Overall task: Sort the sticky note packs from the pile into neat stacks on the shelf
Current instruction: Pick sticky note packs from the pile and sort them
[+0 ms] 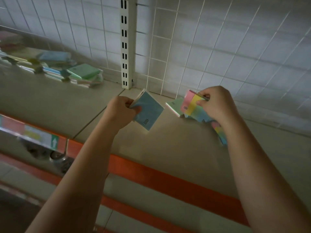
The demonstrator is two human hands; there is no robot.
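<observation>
Head view looks down at a flat beige shelf (pixel 50 101) with a bright orange strip (pixel 168 179) along its front edge. Behind it stands a white wire grid (pixel 218 47) and a white metal post (pixel 126 44) with rows of small slots.

The left hand (pixel 120 111) pinches a blue sticky note pack (pixel 148 111) by one corner. The pack is a thin, flat square with smooth sides, tilted and held up off the shelf. The right hand (pixel 217 103) grips a striped pack (pixel 191 103) with pink, yellow and green bands. Its fingers are curled round the top edge. The two hands are a little apart.

Under the right hand lies a small loose pile (pixel 176 106) of packs near the back of the shelf. A green one sticks out at the left of it, and another striped one (pixel 220 133) peeks out beside the right arm.

Far to the left, more packs sit in stacks (pixel 70 71) along the back. They look blurry, with a green square on top at the near end.

Between the stacks and the pile the shelf top is bare and smooth, crossed by one thin seam (pixel 99 115). The front part of the shelf by the orange strip is bare too.
</observation>
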